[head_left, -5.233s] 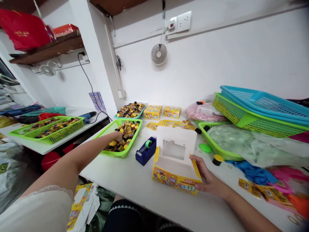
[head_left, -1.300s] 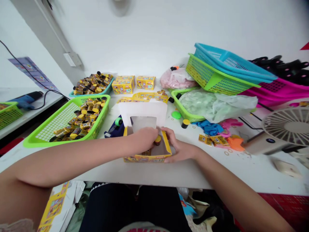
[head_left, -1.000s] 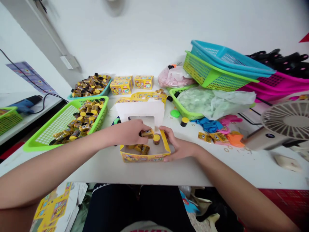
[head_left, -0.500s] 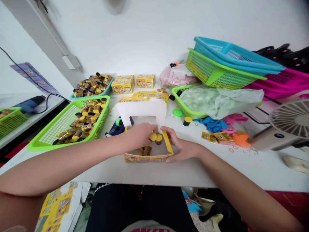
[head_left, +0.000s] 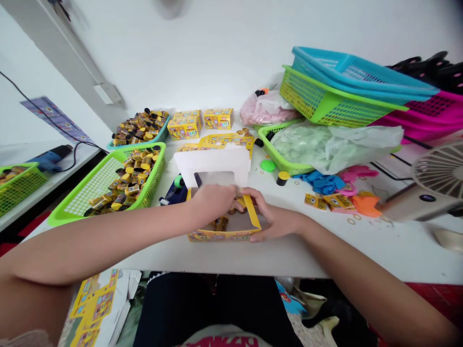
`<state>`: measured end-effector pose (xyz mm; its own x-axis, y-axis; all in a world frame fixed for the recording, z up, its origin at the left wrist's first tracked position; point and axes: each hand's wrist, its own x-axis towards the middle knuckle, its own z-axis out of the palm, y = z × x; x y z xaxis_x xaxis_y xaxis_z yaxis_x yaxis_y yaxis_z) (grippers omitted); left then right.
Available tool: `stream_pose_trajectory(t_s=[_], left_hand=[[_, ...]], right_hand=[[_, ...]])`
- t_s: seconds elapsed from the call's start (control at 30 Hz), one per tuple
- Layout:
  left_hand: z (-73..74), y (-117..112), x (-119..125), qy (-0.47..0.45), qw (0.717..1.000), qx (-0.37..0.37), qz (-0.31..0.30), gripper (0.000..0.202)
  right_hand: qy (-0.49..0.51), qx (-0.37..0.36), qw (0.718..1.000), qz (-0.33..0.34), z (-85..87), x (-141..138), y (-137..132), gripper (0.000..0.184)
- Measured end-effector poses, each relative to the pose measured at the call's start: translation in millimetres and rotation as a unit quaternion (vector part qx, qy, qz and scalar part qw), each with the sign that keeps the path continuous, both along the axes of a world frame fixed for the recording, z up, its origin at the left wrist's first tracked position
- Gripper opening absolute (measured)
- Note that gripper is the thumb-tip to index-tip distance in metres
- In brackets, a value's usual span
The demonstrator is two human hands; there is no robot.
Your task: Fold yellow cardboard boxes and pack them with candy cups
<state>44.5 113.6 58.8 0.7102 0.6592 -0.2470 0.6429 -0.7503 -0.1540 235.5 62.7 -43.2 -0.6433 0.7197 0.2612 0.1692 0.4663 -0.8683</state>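
Note:
An open yellow printed cardboard box (head_left: 224, 236) stands in front of me, its white lid (head_left: 213, 161) raised at the back. My left hand (head_left: 215, 205) reaches inside, fingers curled down round a small yellow-lidded jar (head_left: 241, 204) that they mostly cover. Another small jar (head_left: 221, 223) lies on its side in the front of the box, partly behind the left wrist. My right hand (head_left: 269, 218) grips the box's right end, thumb at the front corner and fingers by the yellow side flap (head_left: 252, 212).
Left is a green basket (head_left: 94, 178) of small jars, with a blue basket (head_left: 166, 130) of more behind. Yellow boxes (head_left: 184, 126) stand at the wall. A tape dispenser (head_left: 175, 190) sits beside the open box. Rightward are stacked baskets (head_left: 340, 101), balloons (head_left: 321, 183) and a fan (head_left: 412, 200).
My left hand has moved slightly right and now covers the two yellow lids that showed beside its fingers. My right hand keeps its hold on the box. The view has shifted slightly.

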Motion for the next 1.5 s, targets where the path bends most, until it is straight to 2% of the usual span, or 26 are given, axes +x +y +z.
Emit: stream_pose_trajectory(t_s=[0.1,0.2,0.4,0.57,0.77,0.9,1.07,1.2,1.27,1.33,1.5], left_hand=[[6.5,-3,-8,0.063,0.997,-0.039,-0.014,0.039],[6.7,-5,-14,0.106,0.989,-0.091,-0.046,0.04],[3.0,-2,-20,0.087,0.989,-0.105,-0.052,0.036],[-1.6,5,-23,0.038,0.997,-0.072,0.012,0.045],[-13.9,-1,-16,0.029,0.999,-0.013,0.031,0.032],[-11.0,-4,-7,0.048,0.998,-0.02,0.032,0.026],[2.7,-6,-9,0.065,0.996,-0.037,0.044,0.047],[-1.6,-7,-18,0.071,0.996,-0.015,0.052,0.078],[-4.4,-7,-21,0.076,0.996,-0.013,0.053,0.073],[-2.8,-5,-22,0.077,0.996,-0.016,0.051,0.059],[12.3,5,-21,0.077,0.996,-0.036,0.026,0.023]], right_hand=[[-0.015,-0.004,1.0,-0.006,1.3,0,0,0.102],[-0.021,-0.018,0.999,-0.016,2.5,0,-1,0.103],[-0.016,-0.026,0.999,-0.011,1.6,0,-1,0.103],[-0.015,-0.036,0.999,-0.004,1.8,1,0,0.102],[-0.013,-0.026,1.0,-0.005,3.0,-1,0,0.1],[-0.01,-0.019,1.0,-0.006,2.7,-1,-1,0.1],[-0.012,-0.029,1.0,-0.004,2.2,0,-1,0.102],[-0.02,-0.037,0.999,-0.011,2.3,0,-1,0.103],[-0.022,-0.042,0.999,-0.014,2.4,1,-1,0.103],[-0.02,-0.044,0.999,-0.013,2.4,1,-1,0.103],[-0.012,-0.051,0.999,-0.003,2.5,0,-1,0.103]])
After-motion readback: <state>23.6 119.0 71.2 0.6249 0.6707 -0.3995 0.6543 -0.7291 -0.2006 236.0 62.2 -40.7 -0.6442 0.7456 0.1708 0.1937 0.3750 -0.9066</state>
